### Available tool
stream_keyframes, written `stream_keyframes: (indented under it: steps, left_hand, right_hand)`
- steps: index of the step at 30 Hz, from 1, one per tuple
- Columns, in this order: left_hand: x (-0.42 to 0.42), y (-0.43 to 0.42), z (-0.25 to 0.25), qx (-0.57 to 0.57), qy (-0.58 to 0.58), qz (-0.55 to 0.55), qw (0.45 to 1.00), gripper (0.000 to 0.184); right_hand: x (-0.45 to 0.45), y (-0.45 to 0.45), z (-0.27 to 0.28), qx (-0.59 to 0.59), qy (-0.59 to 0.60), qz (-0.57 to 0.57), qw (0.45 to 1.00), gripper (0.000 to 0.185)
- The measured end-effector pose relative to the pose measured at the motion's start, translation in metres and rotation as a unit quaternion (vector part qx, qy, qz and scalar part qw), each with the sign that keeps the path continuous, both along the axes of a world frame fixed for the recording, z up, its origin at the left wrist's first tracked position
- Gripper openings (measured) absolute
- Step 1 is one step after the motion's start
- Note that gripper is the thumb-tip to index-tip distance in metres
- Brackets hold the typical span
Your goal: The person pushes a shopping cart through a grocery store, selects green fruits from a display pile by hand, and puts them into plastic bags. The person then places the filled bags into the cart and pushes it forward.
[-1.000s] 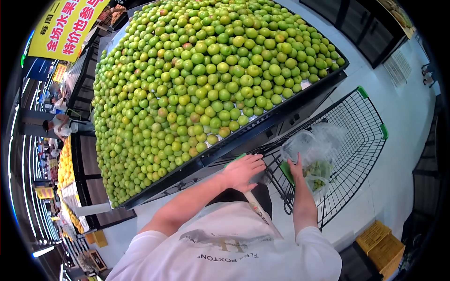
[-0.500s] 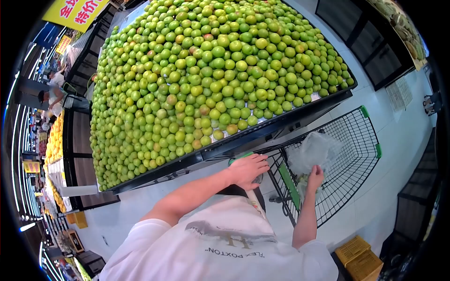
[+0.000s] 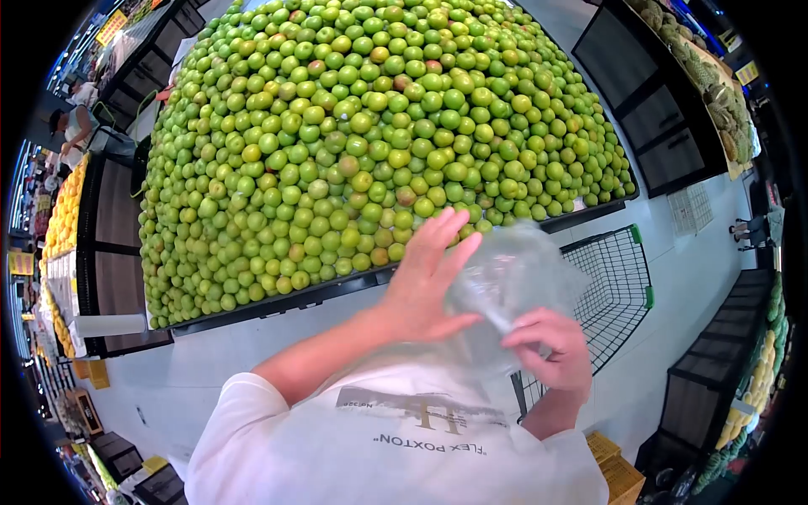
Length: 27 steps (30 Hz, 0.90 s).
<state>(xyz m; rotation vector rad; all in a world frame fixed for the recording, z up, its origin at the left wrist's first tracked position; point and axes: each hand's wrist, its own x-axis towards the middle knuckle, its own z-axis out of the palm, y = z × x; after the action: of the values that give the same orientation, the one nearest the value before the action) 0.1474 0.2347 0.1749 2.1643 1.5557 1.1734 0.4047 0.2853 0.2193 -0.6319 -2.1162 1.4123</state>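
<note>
One bag (image 3: 522, 265), R hand (image 3: 551, 347), prob. nr stand-edge (image 3: 337, 284)

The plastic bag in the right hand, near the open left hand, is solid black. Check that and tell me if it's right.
Not quite: the plastic bag is clear and see-through, as the head view shows. It is indeed in the right hand, near the open left hand.

A wood-panelled display stand (image 3: 122, 202) stands at nine o'clock, a black-framed cabinet (image 3: 644, 97) at two, dark shelving (image 3: 707, 358) at four; pale floor tiles (image 3: 715, 240) show at three, a yellow sign (image 3: 110, 28) at ten.
</note>
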Motion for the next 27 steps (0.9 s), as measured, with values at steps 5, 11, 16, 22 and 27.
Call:
stream_keyframes:
  steps: [5, 11, 16, 22, 27]
  left_hand:
    - [-0.073, -0.042, 0.042, -0.043, 0.036, -0.016, 0.998, 0.049]
    - [-0.125, -0.095, 0.043, -0.112, -0.186, 0.186, 0.958, 0.015]
    - [-0.132, -0.106, 0.044, -0.143, -0.518, 0.243, 0.807, 0.006]
    - [-0.16, -0.126, 0.04, -0.165, -0.61, 0.251, 0.733, 0.006]
    - [-0.17, -0.133, 0.037, -0.217, -0.429, 0.269, 0.834, 0.004]
  right_hand:
    - [-0.094, 0.022, 0.037, 0.05, 0.077, 0.146, 0.985, 0.03]
    - [-0.192, 0.018, 0.035, 0.337, 0.078, -0.008, 0.938, 0.028]
    - [-0.245, -0.016, 0.013, 0.396, 0.098, 0.126, 0.904, 0.031]
    - [-0.263, 0.023, -0.031, 0.474, -0.159, 0.123, 0.857, 0.046]
    - [-0.271, 0.055, -0.027, 0.345, -0.07, 0.181, 0.918, 0.045]
